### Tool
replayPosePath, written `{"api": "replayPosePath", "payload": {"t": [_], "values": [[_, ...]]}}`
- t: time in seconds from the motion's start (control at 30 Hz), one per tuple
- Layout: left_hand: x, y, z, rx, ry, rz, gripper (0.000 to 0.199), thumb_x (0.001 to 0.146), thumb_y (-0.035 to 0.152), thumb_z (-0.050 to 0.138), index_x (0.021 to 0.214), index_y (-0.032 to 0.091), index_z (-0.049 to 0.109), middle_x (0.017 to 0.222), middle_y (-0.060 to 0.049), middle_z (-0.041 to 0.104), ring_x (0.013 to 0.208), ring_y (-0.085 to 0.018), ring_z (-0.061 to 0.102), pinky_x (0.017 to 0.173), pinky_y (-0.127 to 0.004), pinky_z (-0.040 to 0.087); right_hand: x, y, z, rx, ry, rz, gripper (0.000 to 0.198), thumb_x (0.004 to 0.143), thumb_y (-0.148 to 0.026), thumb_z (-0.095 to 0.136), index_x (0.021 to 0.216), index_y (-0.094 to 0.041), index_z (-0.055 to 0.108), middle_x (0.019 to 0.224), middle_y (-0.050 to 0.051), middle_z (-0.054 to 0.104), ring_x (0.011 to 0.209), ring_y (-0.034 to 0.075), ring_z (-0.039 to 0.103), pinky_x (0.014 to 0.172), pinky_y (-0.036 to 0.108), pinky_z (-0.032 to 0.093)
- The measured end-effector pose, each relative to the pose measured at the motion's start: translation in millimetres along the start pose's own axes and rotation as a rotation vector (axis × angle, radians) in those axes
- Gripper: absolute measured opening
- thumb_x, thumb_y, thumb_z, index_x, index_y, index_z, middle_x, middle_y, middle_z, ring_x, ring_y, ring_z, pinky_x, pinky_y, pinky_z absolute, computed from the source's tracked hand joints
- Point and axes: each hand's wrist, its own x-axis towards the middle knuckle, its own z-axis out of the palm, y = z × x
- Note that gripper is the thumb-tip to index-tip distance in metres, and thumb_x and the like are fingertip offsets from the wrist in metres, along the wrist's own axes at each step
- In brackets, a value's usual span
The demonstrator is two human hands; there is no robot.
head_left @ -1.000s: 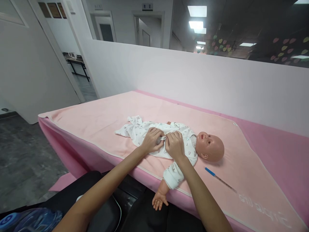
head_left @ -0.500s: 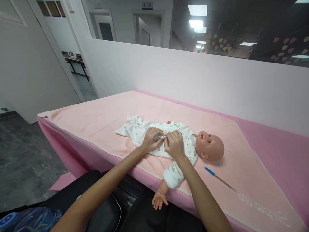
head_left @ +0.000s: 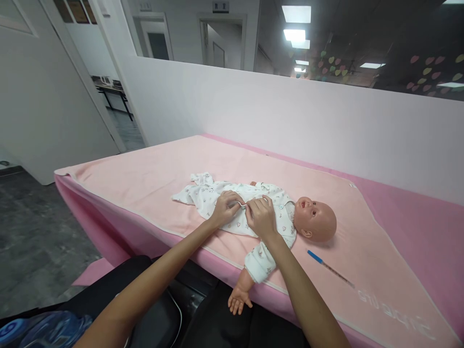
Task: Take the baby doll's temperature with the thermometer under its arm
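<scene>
A baby doll [head_left: 316, 219] lies on its back, its head to the right, dressed in a white printed romper [head_left: 237, 226]. My left hand [head_left: 225, 209] pinches the romper's front edge at the middle of the doll's body. Right beside it, my right hand [head_left: 261, 213] pinches the same edge, with the fingertips of both hands nearly touching. A snap button [head_left: 282, 207] shows on the chest near the collar. The doll's near arm [head_left: 240, 290] hangs past the table's front edge, its cuff folded back.
A pink blanket [head_left: 145, 169] covers the table. A pen with a blue cap [head_left: 329, 268] lies near the doll's head. Behind stands a white partition [head_left: 290, 116] with glass above. At lower left is a clear plastic bottle [head_left: 47, 328].
Both hands stay at the romper's front edge, with only slight finger movement. The doll and pen have not moved.
</scene>
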Motion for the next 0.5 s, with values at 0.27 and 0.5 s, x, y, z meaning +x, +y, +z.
{"api": "replayPosePath", "payload": {"t": [0.27,0.5], "values": [[-1.6,2.4,1.2,0.059,-0.002,0.042,0.013,0.069,0.013,0.042,0.065,0.020,0.052,0.069,0.000,0.061,0.071,-0.015,0.053,0.075,-0.032,0.038,-0.5,-0.1,1.1,-0.065,-0.007,0.003,0.016,0.088,-0.019,0.040,0.077,-0.019,0.053,0.069,0.001,0.058,0.072,0.014,0.051,0.092,0.034,0.031],[-3.0,4.3,-1.4,0.070,0.071,-0.014,0.010,0.072,0.027,0.043,0.067,0.020,0.048,0.070,-0.002,0.057,0.072,-0.018,0.049,0.077,-0.036,0.035,-1.2,1.2,4.5,-0.054,0.070,0.069,0.016,0.087,-0.017,0.040,0.080,-0.019,0.055,0.065,0.001,0.059,0.070,0.015,0.052,0.090,0.034,0.034]]}}
